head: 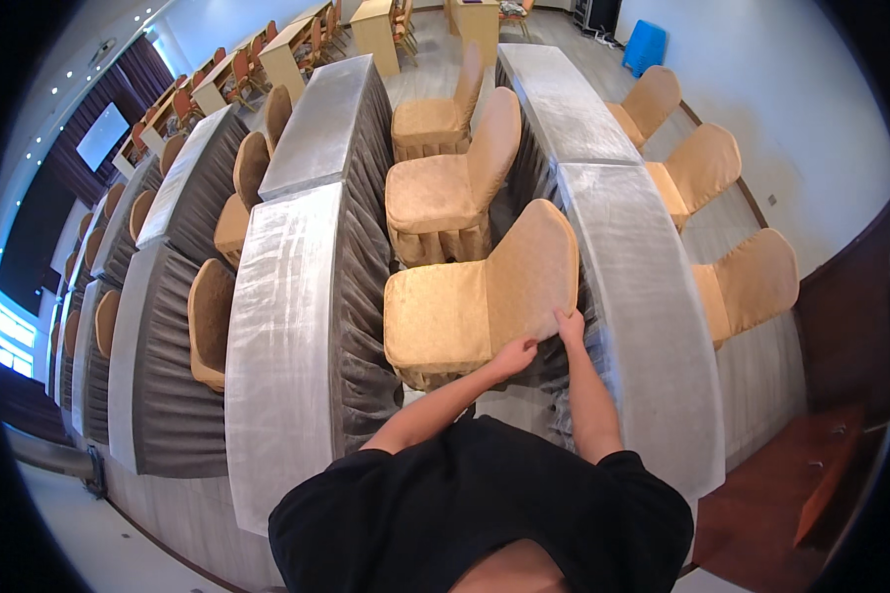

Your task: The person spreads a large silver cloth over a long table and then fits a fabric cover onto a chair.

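A chair in a fitted gold fabric cover (445, 315) stands right before me, its seat to the left and its backrest to the right. My left hand (515, 357) is at the lower near edge of the backrest, fingers curled on the chair cover (530, 285). Slightly higher, my right hand (571, 326) pinches the same cover at the backrest's near side edge, close to the back corner. The two hands are a short gap apart. Part of the fingertips is hidden behind the fabric.
Long tables with grey cloths and pleated skirts flank me, one at left (285, 296) and one at right (641, 296). More covered chairs (437, 189) line this row. Blue stacked stools (644, 46) stand by the far wall; a reddish-brown wooden piece (779, 474) is at lower right.
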The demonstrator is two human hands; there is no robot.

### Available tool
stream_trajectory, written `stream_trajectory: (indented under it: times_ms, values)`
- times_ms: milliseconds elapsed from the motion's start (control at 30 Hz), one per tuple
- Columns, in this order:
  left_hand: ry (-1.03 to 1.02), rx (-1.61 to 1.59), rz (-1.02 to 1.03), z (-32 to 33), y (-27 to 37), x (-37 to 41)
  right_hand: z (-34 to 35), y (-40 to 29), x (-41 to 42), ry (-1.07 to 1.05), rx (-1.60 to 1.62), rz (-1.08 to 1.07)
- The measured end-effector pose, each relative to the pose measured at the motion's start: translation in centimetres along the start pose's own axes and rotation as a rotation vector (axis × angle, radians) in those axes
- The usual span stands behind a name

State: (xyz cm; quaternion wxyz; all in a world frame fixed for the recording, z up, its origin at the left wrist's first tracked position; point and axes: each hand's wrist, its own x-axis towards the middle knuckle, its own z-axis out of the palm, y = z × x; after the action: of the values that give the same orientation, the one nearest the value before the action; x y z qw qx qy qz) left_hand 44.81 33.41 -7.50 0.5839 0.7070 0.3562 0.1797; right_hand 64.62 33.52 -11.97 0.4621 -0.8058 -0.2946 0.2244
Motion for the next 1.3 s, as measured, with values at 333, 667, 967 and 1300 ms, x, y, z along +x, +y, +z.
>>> stream_trajectory:
  times_ms: [333,667,967,1300]
  values:
    - [-0.131,-0.150,0.047,3.6,0.5,1.0,1.7,7.4,-6.3,-0.039,0.158,0.054]
    - [-0.018,-0.352,-0.274,0.9,3.0,-10.6,-1.4,11.4,-23.3,-0.236,0.599,0.484]
    - [0.029,-0.625,-0.314,6.5,0.8,-23.7,-9.2,12.2,-39.8,-0.041,0.696,0.576]
    - [-0.272,-0.581,-0.416,20.5,0.9,-35.1,-20.8,16.7,-54.0,0.257,0.831,0.549]
